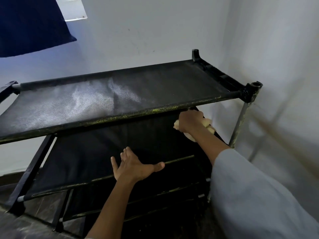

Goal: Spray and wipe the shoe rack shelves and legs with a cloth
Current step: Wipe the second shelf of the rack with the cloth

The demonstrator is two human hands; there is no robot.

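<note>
A black fabric shoe rack (120, 94) with several shelves stands in a room corner. Its top shelf has a pale wet or dusty patch on the left half. My right hand (189, 122) reaches under the top shelf at the right end and grips a bunched pale yellow cloth (208, 124) against the second shelf (103, 152). My left hand (134, 165) lies flat with fingers spread on the second shelf near its front bar, thumb along the bar. No spray bottle is in view.
White walls close in behind and to the right. A grey metal leg (239, 125) with stained paint runs down at the right front corner. A dark blue curtain (29, 25) hangs at the top left. Dark floor tiles (43, 207) show below.
</note>
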